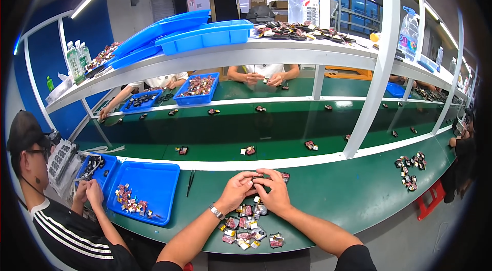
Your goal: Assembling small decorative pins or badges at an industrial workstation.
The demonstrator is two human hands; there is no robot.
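Observation:
My left hand (237, 192) and my right hand (274, 195) meet over the green bench, fingers closed around a small black electronic module (258, 181). The fingers cover most of it, so its details are hidden. Below my wrists lies a loose pile of small electronic modules (246, 224), with red boards and white and yellow parts. Another module (285, 176) sits just beyond my right fingers. A pair of black tweezers (190, 183) rests on the bench to the left.
A blue tray (171, 189) with small boards stands left, beside a co-worker (61, 209) handling parts. Past a white rail (230, 163), modules sit on a green conveyor (277, 150). More modules (410, 168) lie right. Overhead, a white shelf (287, 55) holds blue trays and bottles.

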